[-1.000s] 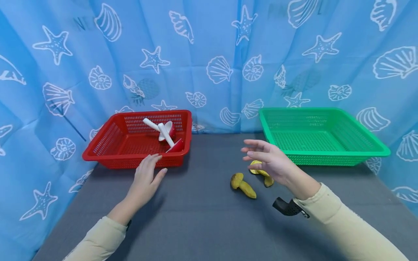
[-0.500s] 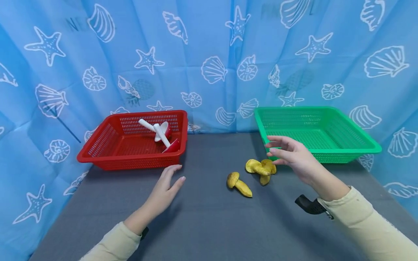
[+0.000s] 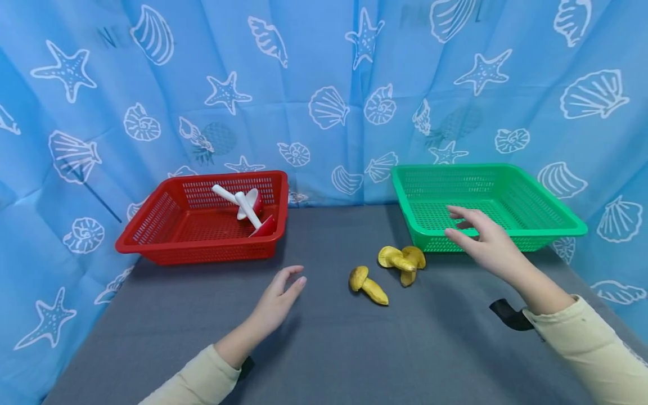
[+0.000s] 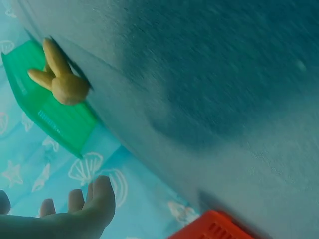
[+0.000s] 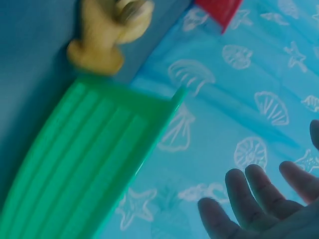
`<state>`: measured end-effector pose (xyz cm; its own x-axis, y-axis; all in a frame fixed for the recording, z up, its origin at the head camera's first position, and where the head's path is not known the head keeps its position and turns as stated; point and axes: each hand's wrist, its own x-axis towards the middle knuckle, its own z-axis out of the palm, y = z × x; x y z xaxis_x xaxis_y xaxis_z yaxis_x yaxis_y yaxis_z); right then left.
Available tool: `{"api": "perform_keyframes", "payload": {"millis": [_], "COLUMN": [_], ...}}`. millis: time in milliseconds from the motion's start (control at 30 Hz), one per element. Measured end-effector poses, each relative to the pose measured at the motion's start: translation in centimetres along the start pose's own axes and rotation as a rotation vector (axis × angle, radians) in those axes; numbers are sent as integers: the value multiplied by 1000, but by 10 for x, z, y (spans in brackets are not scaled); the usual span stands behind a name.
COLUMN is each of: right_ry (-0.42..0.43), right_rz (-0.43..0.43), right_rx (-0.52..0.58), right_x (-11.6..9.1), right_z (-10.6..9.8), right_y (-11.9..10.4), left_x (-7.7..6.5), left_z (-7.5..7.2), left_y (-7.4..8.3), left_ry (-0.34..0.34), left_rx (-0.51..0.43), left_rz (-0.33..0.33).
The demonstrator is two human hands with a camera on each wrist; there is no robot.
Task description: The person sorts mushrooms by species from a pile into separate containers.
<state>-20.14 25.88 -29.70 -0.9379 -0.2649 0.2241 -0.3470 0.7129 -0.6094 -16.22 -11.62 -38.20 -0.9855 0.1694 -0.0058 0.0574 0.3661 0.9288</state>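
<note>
My left hand [image 3: 275,301] hovers over the grey table, right of and in front of the red basket, holding nothing, fingers relaxed. My right hand [image 3: 483,242] is in the air before the green basket [image 3: 506,232], fingers spread and bent a little, with nothing in them. Between the hands lies a yellow mushroom [image 3: 368,286] with a brownish cap. Just behind it, two more yellow mushrooms [image 3: 403,262] overlap near the green basket's front left corner. In the left wrist view, mushrooms [image 4: 62,82] appear in front of the green basket.
The red basket [image 3: 202,247] at the back left holds two mushrooms [image 3: 253,211] with white stems and red caps. Behind the table [image 3: 324,349] hangs a blue curtain [image 3: 314,67] printed with shells and starfish.
My left hand has moved right, away from the red basket. My right hand has drawn right, off the yellow mushrooms, so they show fully. The view has shifted slightly.
</note>
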Motion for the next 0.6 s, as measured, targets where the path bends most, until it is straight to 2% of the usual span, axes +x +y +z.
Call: {"api": "perform_keyframes", "payload": {"millis": [200, 400, 600], "right_ry": [18, 16, -4], "right_rz": [-49, -17, 17], "right_rx": [-227, -464, -582], "right_x": [-1, 0, 0], "right_z": [-4, -4, -6], "right_y": [15, 31, 51], "left_x": [-1, -3, -2], "left_z": [8, 11, 19], "left_y": [2, 7, 11], "left_ry": [-98, -189, -237], "left_rx": [-128, -255, -362], "left_rz": [-101, -199, -282]}}
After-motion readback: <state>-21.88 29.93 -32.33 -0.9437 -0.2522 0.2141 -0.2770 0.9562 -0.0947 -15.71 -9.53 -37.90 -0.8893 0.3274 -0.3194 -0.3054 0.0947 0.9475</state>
